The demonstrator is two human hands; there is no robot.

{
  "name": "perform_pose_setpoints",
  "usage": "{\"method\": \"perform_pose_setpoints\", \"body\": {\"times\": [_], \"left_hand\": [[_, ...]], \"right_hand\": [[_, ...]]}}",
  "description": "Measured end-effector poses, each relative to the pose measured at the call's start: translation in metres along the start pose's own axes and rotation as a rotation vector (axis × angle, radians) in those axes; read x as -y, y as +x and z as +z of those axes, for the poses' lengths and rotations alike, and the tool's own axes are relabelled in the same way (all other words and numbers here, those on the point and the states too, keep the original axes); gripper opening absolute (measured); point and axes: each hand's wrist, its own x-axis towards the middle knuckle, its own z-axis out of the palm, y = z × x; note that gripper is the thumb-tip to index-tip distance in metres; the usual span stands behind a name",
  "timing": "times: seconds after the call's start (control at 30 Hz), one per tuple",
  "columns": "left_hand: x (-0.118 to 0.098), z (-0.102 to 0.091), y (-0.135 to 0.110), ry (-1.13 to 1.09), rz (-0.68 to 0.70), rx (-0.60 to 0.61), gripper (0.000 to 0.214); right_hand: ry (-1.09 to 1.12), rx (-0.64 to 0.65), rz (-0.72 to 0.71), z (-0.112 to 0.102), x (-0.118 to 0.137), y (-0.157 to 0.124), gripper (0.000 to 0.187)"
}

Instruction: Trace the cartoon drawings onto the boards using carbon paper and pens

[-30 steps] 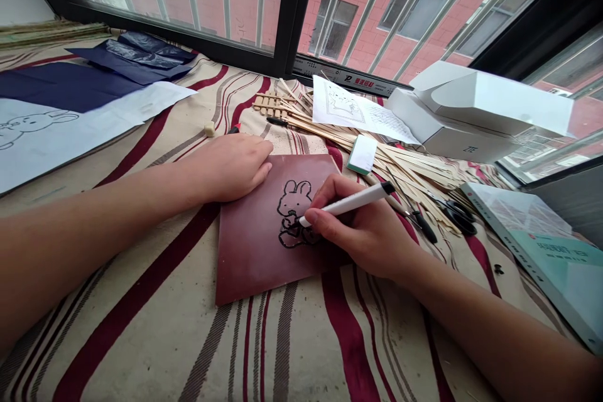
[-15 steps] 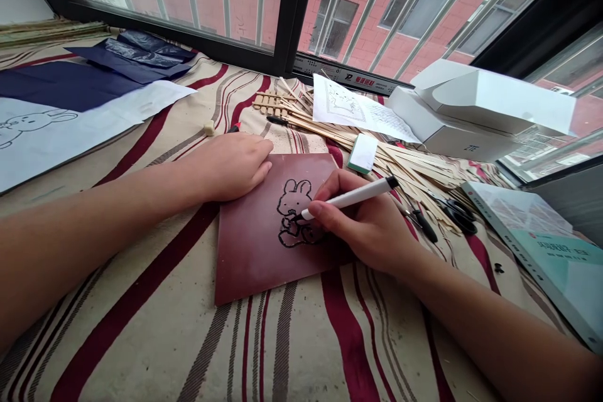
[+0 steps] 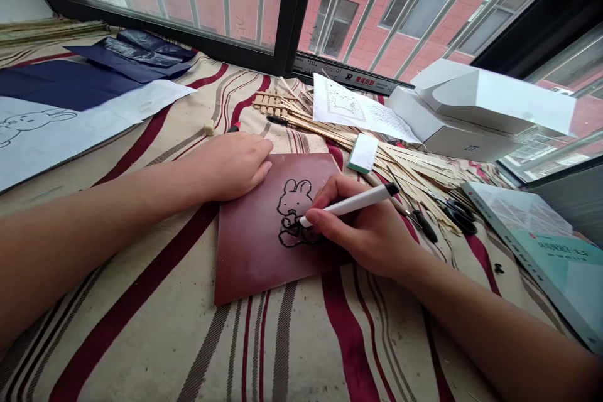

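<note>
Hands apart, both over a square reddish-brown board [image 3: 268,245] lying on a cream cloth with dark red stripes [image 3: 301,352]. Left hand [image 3: 228,166] resting flat, open, across the board's upper left edge. Right hand [image 3: 362,226] pinching a slim white marker with a black end [image 3: 353,204], its tip against a black-outlined rabbit drawing [image 3: 293,210] near the board's centre. Just beyond the board, a loose pile of thin pale bamboo strips [image 3: 400,163] and a small white-and-green block [image 3: 362,154].
</note>
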Motion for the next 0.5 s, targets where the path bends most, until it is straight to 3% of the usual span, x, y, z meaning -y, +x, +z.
{"method": "perform_pose_setpoints", "body": {"times": [0.2,0.37,0.5], "left_hand": [[0.0014,0.0019,0.0005,-0.004,0.003,-0.006,0.037],[0.0009,0.0004,-0.0001,0.010,0.001,-0.011,0.033],[-0.0004,-0.0001,-0.0002,-0.007,-0.014,0.014,0.033]], "right_hand": [[0.074,-0.168,0.029,0.0010,0.0014,0.0035,0.022],[0.024,-0.061,-0.003,0.0011,0.0005,0.0011,0.020],[0.013,-0.052,-0.015,0.0014,-0.0015,0.0002,0.020]]}}
